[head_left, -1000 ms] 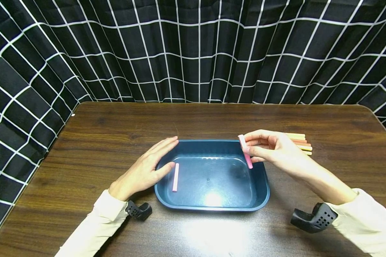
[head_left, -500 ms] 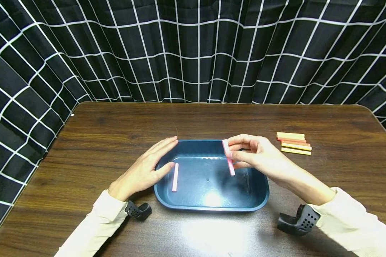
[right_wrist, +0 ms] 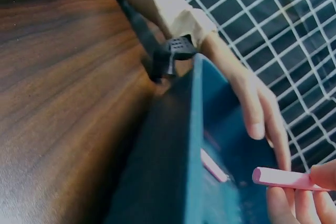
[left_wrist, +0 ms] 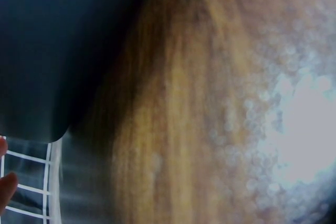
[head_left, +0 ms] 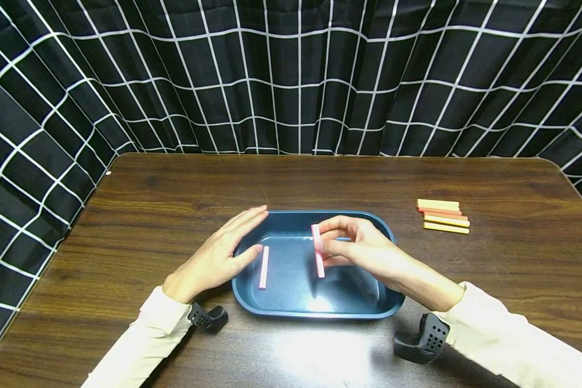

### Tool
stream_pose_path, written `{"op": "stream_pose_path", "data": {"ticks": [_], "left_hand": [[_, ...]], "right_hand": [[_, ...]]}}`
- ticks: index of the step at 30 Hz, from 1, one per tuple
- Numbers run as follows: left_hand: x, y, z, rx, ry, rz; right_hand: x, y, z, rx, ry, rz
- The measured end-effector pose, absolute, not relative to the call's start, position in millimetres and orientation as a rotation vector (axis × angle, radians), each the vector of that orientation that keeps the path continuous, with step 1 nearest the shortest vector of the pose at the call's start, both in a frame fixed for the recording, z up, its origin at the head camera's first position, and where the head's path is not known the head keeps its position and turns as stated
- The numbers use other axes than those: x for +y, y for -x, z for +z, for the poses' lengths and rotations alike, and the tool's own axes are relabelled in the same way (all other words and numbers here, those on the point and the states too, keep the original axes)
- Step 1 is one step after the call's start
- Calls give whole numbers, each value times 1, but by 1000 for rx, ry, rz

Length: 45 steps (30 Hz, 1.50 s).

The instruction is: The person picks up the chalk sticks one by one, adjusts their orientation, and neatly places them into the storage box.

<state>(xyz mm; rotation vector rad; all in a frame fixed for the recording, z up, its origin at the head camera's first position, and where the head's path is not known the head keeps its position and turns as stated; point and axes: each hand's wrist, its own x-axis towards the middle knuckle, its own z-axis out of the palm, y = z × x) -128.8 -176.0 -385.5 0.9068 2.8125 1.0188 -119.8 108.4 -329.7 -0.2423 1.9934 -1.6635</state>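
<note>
My right hand (head_left: 366, 253) pinches a pink chalk stick (head_left: 319, 266) between thumb and fingers, holding it above the middle of a blue plastic tub (head_left: 315, 315). That chalk slants close to upright in the head view; the right wrist view shows its round end. On the tub floor, towards the left, lies a paler pink chalk stick (head_left: 264, 275). With straight fingers and thumb spread, my left hand (head_left: 213, 258) rests at the tub's left rim and grips nothing. The left wrist view has just a blurred tub side, tabletop and fingertips at its edge.
Several yellow and orange chalk sticks (head_left: 446, 220) lie side by side on the wooden table (head_left: 514, 242), right of the tub. Behind the table hangs a black curtain (head_left: 291, 81) with white grid lines. Light glares off the table in front.
My right hand has carried the pink chalk leftwards from the tub's right rim to above its middle, uncovering the yellow and orange sticks. The left hand has stayed put.
</note>
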Motion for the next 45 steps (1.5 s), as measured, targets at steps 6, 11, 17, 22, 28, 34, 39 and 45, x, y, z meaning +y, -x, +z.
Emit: {"op": "stream_pose_path", "data": {"ticks": [6, 11, 17, 22, 28, 34, 39, 45], "left_hand": [[-176, 128, -385, 2809, -897, 1026], [-175, 128, -385, 2800, -890, 1039], [-176, 128, -385, 2808, -889, 1033], [-177, 129, -387, 2805, -884, 1034], [-177, 130, -388, 2805, -908, 1030], [-177, 130, -388, 2802, -921, 1032], [-177, 129, -387, 2804, -918, 1027], [-178, 129, -386, 2804, -920, 1031]], "right_hand": [[98, 119, -338, 1921, 213, -1685], [92, 119, -343, 1882, 194, -1698], [82, 122, -347, 1860, 147, -1690], [76, 124, -350, 1858, 121, -1658], [70, 126, -354, 1840, 106, -1650], [63, 126, -359, 1842, 65, -1602], [59, 125, -358, 1856, 33, -1561], [56, 124, -362, 1842, 6, -1561]]}}
